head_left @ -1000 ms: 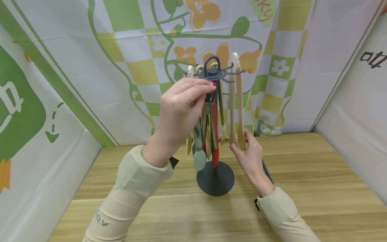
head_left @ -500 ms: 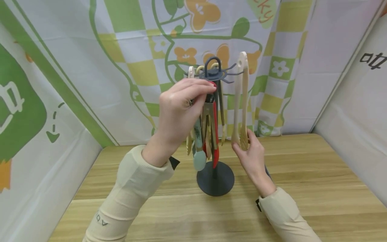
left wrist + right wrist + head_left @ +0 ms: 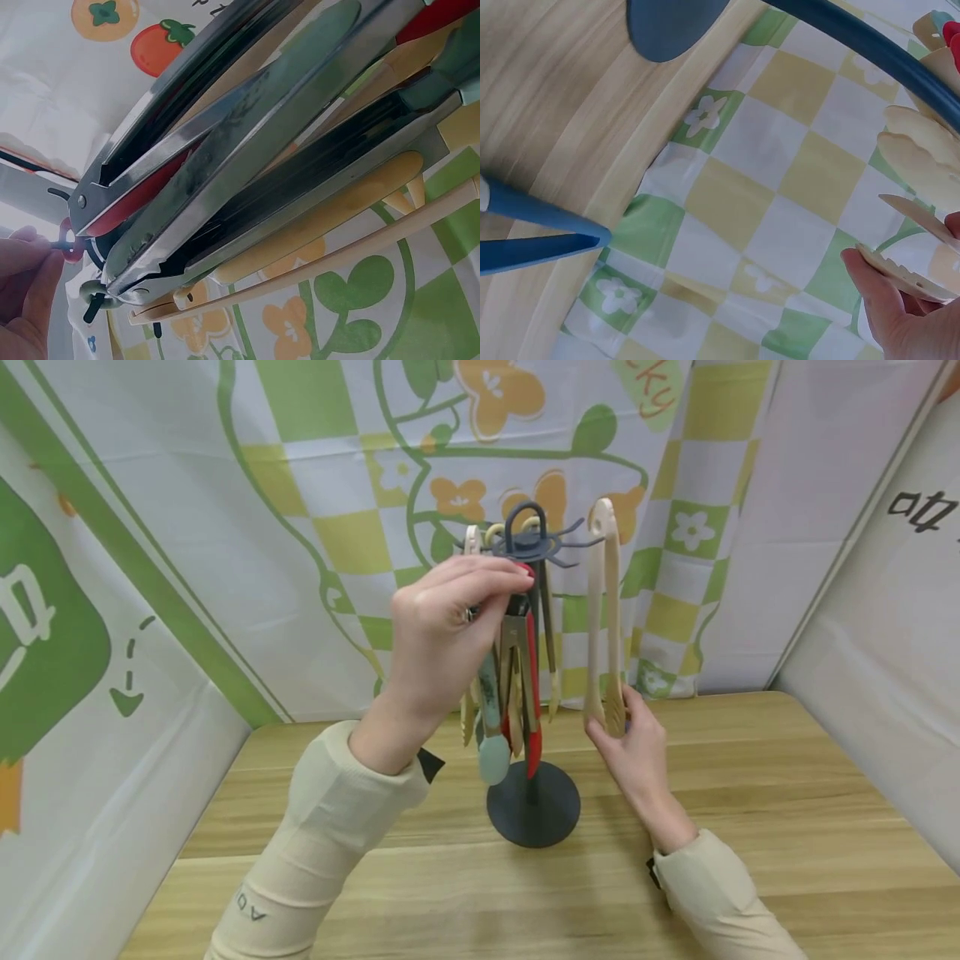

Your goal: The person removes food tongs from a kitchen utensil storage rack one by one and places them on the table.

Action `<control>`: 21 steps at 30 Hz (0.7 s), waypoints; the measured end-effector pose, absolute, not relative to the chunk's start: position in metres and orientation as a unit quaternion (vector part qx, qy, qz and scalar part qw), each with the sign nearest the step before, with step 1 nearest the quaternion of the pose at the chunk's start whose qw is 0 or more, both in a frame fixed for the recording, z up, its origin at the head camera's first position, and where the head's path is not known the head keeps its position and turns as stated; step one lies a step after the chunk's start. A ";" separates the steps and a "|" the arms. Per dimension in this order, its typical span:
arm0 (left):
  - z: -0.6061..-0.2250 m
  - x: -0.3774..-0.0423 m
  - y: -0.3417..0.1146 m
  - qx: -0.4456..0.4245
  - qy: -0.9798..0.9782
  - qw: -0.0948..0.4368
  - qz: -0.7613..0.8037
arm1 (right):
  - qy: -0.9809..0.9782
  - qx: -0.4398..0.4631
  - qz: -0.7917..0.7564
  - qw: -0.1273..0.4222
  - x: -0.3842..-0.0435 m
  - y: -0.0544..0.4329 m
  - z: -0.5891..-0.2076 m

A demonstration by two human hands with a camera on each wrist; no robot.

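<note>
A dark utensil stand [image 3: 533,806] with curved hooks around its top stands on the table. My left hand [image 3: 446,627] is raised to the stand's front. In the left wrist view its thumb and finger pinch a hook end at a red loop [image 3: 72,241] of hanging metal tongs. My right hand [image 3: 636,743] holds beige tongs [image 3: 595,627] low, near their scalloped tips. These tongs stand upright, tips down, right of the stand. Their holed top lies at the tip of a right-hand hook; whether the hook passes through the hole cannot be made out.
Several other tongs hang close together on the stand, including ones with mint-green tips [image 3: 494,760] and red tips [image 3: 534,752]. Blue tongs [image 3: 547,217] lie on the wooden table [image 3: 420,893], near its back edge. A patterned cloth [image 3: 315,552] hangs behind.
My right hand has moved right with the beige tongs, carrying their top outward from among the hooks to a hook's tip, then slightly down. My left hand has stayed nearly in place.
</note>
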State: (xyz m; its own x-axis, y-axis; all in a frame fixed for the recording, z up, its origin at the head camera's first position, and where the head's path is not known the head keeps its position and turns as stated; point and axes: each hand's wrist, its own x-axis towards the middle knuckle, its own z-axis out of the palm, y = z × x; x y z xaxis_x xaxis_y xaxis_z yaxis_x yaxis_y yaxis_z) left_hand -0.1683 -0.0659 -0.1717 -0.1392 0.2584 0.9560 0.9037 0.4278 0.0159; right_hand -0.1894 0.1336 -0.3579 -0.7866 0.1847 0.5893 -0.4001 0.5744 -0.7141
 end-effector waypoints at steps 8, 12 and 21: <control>-0.172 -0.168 -0.066 -0.424 -0.684 0.500 -0.320 | -0.835 0.051 0.450 0.311 -0.188 0.144 -0.363; -0.172 -0.168 -0.066 -0.422 -0.686 0.499 -0.321 | -0.844 0.040 0.446 0.295 -0.187 0.150 -0.365; -0.172 -0.168 -0.066 -0.425 -0.683 0.498 -0.325 | -0.862 0.014 0.443 0.248 -0.184 0.163 -0.369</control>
State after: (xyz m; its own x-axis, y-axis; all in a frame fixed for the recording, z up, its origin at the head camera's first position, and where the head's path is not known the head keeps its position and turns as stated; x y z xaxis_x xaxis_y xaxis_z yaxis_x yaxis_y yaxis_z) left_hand -0.1681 -0.0660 -0.1718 -0.1443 0.2564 0.9557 0.9035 0.4280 0.0216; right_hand -0.1835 0.1629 -0.3691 -0.8770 0.1954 0.4389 -0.2430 0.6075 -0.7562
